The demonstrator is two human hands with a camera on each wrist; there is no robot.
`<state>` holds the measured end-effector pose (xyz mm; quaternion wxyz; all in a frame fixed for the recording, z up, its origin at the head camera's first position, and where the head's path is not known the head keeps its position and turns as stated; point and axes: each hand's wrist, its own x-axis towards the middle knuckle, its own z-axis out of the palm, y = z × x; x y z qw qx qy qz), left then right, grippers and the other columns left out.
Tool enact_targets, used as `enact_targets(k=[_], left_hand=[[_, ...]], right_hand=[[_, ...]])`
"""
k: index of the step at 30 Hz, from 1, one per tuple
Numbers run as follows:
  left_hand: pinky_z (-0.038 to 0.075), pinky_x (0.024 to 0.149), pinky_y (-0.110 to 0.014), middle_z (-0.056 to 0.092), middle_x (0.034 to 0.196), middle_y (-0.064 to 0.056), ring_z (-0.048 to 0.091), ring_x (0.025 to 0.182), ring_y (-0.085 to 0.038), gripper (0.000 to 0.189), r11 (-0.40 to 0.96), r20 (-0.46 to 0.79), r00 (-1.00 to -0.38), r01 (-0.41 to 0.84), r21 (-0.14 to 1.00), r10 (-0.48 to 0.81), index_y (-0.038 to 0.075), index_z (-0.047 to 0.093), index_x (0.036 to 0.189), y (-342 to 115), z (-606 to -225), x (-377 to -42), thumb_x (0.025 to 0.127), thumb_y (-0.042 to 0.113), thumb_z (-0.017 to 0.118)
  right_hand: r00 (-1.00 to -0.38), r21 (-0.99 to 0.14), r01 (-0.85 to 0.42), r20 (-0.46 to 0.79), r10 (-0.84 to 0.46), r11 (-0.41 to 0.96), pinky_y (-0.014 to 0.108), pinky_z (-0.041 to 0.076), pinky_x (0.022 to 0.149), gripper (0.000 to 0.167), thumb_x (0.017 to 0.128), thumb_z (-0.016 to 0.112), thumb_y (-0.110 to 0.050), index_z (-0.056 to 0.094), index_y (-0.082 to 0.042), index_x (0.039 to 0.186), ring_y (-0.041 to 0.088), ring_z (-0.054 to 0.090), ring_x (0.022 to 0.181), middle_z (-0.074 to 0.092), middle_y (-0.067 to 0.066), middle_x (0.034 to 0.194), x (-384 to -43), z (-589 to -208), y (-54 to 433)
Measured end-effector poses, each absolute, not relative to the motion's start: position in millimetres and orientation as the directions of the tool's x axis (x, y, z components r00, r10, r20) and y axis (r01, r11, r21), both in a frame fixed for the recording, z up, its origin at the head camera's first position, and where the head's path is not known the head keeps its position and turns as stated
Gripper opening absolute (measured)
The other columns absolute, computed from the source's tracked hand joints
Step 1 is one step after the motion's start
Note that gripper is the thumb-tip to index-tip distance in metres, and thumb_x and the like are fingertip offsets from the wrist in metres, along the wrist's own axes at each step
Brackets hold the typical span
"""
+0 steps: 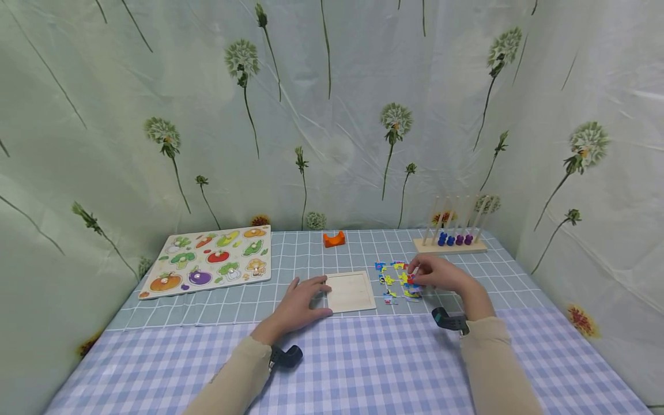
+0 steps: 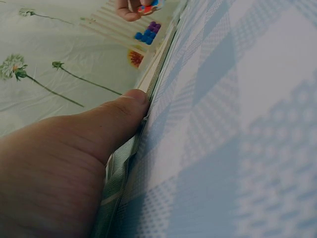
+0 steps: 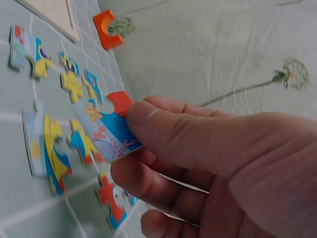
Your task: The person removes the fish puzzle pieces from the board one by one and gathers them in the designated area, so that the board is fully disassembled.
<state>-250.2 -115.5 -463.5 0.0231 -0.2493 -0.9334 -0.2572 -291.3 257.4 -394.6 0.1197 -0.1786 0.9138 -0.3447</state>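
Between thumb and fingers, my right hand (image 1: 440,273) pinches a jigsaw puzzle piece (image 3: 110,130) printed in red, blue and pale purple with a starfish. The right wrist view shows it lifted and tilted above several other puzzle pieces (image 3: 52,148), which lie scattered on the cloth. To their left is a square wooden puzzle tray (image 1: 350,291) with a raised rim and a bare inside. My left hand (image 1: 301,306) rests at the tray's left side, fingers spread and relaxed, fingertips on its edge. In the left wrist view the thumb (image 2: 124,111) lies along the tray's near edge.
A vegetable knob puzzle board (image 1: 207,259) lies at the back left. An orange curved block (image 1: 334,239) sits behind the tray. At the back right stands a wooden peg rack (image 1: 450,246) with blue and purple beads. A checked cloth (image 1: 363,363) covers the near side.
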Motion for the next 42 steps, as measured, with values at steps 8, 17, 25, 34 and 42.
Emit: enact_targets(k=[8,17,25,34,42], left_hand=[[0.012,0.123,-0.064,0.049,0.154,-0.004,0.043,0.145,-0.027,0.052,0.744,0.177,-0.874,0.479,0.465,0.453,0.017,0.064,0.13,-114.9,-464.2,-251.1,0.086,0.043,0.075],[0.011,0.124,-0.063,0.049,0.154,-0.004,0.043,0.145,-0.026,0.052,0.744,0.167,-0.878,0.47,0.475,0.448,0.018,0.064,0.13,-114.6,-464.1,-251.2,0.086,0.043,0.075],[0.011,0.124,-0.064,0.048,0.154,-0.005,0.043,0.145,-0.027,0.051,0.743,0.165,-0.878,0.469,0.478,0.449,0.018,0.064,0.129,-114.2,-463.9,-251.8,0.086,0.043,0.076],[0.011,0.124,-0.064,0.048,0.155,-0.004,0.042,0.145,-0.027,0.052,0.744,0.153,-0.879,0.465,0.481,0.451,0.018,0.063,0.131,-115.8,-464.0,-251.8,0.087,0.043,0.075],[0.01,0.124,-0.064,0.048,0.155,-0.004,0.042,0.146,-0.027,0.05,0.746,0.151,-0.883,0.458,0.484,0.444,0.019,0.063,0.129,-114.8,-462.6,-251.4,0.087,0.042,0.076]], right_hand=[[-0.92,-0.682,-0.183,-0.135,-0.368,0.708,0.026,0.044,0.057,0.014,0.092,0.068,-0.01,0.063,-0.004,0.104,0.016,0.051,0.069,0.06,0.003,0.081,-291.3,-400.5,276.5],[-0.922,-0.66,-0.159,-0.166,-0.349,0.735,0.026,0.045,0.057,0.014,0.09,0.07,-0.01,0.066,-0.004,0.102,0.014,0.051,0.067,0.059,0.002,0.08,-290.2,-407.7,288.6],[-0.927,-0.62,-0.115,-0.214,-0.309,0.776,0.028,0.044,0.061,0.013,0.089,0.072,-0.012,0.068,-0.007,0.101,0.015,0.052,0.069,0.06,0.002,0.079,-288.3,-409.4,288.3],[-0.937,-0.593,-0.073,-0.234,-0.258,0.802,0.028,0.047,0.063,0.015,0.089,0.073,-0.016,0.067,-0.007,0.1,0.017,0.056,0.07,0.061,0.004,0.081,-287.0,-409.3,283.5],[-0.971,-0.571,-0.134,-0.085,-0.221,0.81,0.028,0.048,0.062,0.014,0.096,0.063,-0.017,0.065,-0.007,0.104,0.018,0.057,0.072,0.063,0.008,0.089,-294.5,-405.4,277.1]])
